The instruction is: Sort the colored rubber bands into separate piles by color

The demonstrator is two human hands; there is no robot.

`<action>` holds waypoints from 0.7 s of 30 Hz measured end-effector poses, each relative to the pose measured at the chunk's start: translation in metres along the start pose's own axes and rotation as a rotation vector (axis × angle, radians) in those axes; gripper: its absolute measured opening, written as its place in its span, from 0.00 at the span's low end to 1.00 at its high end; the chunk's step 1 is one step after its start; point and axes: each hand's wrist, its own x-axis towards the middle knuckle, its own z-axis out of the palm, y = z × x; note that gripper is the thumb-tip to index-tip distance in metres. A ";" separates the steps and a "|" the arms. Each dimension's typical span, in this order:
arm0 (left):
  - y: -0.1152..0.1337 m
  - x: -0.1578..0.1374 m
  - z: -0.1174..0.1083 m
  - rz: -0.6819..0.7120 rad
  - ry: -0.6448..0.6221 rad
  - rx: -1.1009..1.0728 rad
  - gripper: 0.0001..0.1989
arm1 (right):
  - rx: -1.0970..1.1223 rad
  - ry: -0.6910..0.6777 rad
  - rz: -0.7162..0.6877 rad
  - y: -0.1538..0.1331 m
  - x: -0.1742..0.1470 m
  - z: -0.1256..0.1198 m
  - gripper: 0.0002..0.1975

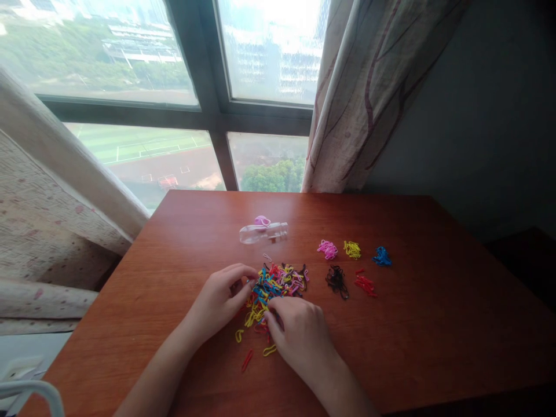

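Note:
A mixed pile of small coloured loops [278,281], thin and like bulb-shaped clips, lies on the wooden table in blue, yellow, red, pink and black. My left hand [228,292] is at the pile's left edge, thumb and forefinger pinched together; whatever is between them is too small to make out. At the near right side of the pile is my right hand [302,327], fingers curled and pressed down among the loops, their tips partly hidden. A loose yellow loop [239,335], another yellow loop [270,350] and a red loop [247,360] lie nearest me.
Sorted by colour on the right are a pink heap [328,249], a yellow heap [352,249], a blue heap [382,256], a black heap [337,281] and a red heap [365,284]. Behind the pile lies a clear plastic bottle [256,234] with a pink part [262,220].

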 end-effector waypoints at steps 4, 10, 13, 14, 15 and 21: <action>0.000 -0.001 0.001 -0.003 0.002 -0.013 0.07 | 0.034 0.027 -0.010 0.004 -0.003 0.000 0.06; 0.003 -0.001 0.001 0.010 -0.003 -0.003 0.08 | 0.119 0.079 -0.002 0.009 -0.010 -0.004 0.06; 0.003 -0.001 0.001 0.007 -0.006 0.004 0.08 | 0.191 0.086 0.016 0.012 -0.015 -0.007 0.07; 0.002 -0.001 0.001 0.006 -0.007 0.004 0.08 | 0.226 0.083 0.026 0.012 -0.016 -0.009 0.08; 0.002 0.000 0.001 0.005 -0.008 0.004 0.08 | 0.266 0.076 0.037 0.013 -0.016 -0.011 0.08; 0.003 -0.001 0.001 -0.003 -0.007 0.000 0.08 | 0.376 0.031 0.110 0.019 -0.017 -0.020 0.09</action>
